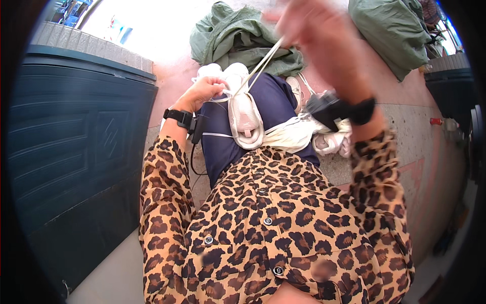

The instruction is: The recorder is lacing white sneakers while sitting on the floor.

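Two white laces (263,63) run taut from a soft, light white fabric sneaker (244,114) on the lap. The left hand (202,93) pins its toe end; the blurred right hand (316,33) closes around the limp, thin lace ends.

The raised right hand (309,25) is motion-blurred, so its grip on the white laces (260,66) cannot be made out.
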A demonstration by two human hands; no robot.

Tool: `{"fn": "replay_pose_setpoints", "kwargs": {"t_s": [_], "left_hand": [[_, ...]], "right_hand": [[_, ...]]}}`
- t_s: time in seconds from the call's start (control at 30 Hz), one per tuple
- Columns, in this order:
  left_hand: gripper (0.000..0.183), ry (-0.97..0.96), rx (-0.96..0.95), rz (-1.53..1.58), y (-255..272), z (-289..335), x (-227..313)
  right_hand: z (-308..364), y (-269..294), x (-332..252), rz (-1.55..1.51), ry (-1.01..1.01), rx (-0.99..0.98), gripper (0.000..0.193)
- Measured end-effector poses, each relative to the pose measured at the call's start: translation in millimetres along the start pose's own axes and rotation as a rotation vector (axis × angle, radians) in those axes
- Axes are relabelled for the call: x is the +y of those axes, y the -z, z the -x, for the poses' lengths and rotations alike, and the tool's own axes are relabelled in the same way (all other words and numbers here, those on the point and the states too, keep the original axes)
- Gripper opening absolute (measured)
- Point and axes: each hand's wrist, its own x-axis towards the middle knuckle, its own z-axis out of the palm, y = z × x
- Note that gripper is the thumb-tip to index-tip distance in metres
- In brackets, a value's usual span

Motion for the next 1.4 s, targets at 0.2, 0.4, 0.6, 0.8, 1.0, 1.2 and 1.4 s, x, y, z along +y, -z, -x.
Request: {"fn": "replay_pose_setpoints", "kwargs": {"t_s": [0.2,0.4,0.6,0.8,1.0,1.2,1.4], "left_hand": [[0.021,0.035,-0.065,0.03,9.8,-14.5,-13.0],[0.027,-0.236,0.217,-0.397,-14.7,-25.3,-12.0],[0.022,-0.493,0.181,-0.887,-41.1,-35.6,14.3],[0.015,-0.387,0.001,-1.302,-71.8,-15.0,69.9],[0.026,-0.27,-0.086,-1.194,-66.8,-67.6,44.8],[0.025,-0.192,0.045,-0.52,-36.7,-59.1,20.0],[0.025,-0.253,0.228,-0.178,-25.7,-31.8,-12.8]], "right_hand": [[1.1,31.0,-17.2,0.035,-0.009,0.061,0.018],[19.1,66.1,-43.6,0.1,-0.052,0.162,0.016],[26.4,90.1,-62.0,0.165,-0.075,0.243,0.015],[29.8,111.0,-78.6,0.227,-0.083,0.34,0.014],[18.1,119.8,-91.3,0.269,-0.069,0.394,0.013],[2.4,124.7,-88.8,0.285,-0.084,0.418,0.013],[-10.1,130.5,-79.9,0.284,-0.103,0.444,0.012]]}}
